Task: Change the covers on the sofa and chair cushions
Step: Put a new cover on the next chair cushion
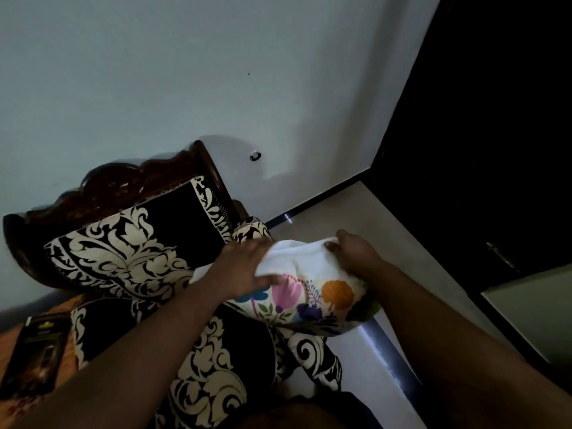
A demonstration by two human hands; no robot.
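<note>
Halfway into a cover swap by the look of it. Small cushion [297,286] held up in the air over the front corner of the chair [130,249], well above the seat, not resting on anything. White inner pad showing at the top, floral cover [312,301] bunched around the lower half. Can't say for sure whether it's going on or coming off.

Left hand [244,269] clamped on the white part near the cover's edge, fingers curled into the fabric, thumb tucked under. Right hand [356,253] gripping the far top corner, fingers wrapped over, thumb sticking up. Both properly closed on the thing, neither loose.

What could go sideways from here, just guessing:
- Cover edge bunching and jamming on the pad's fat middle, since one side looks more gathered than the other. Yanking harder then probably means a popped seam or zip.
- Pad folding inside and ending up lumpy in one corner.
- Whole thing slipping and landing on the tiled floor [356,212], being held mid-air with nothing under it on the right side.
- Dim room, so easy to miss a twisted corner.

Dark box [37,357] lying on the orange surface to the left, near enough for a swinging elbow to knock.
</note>
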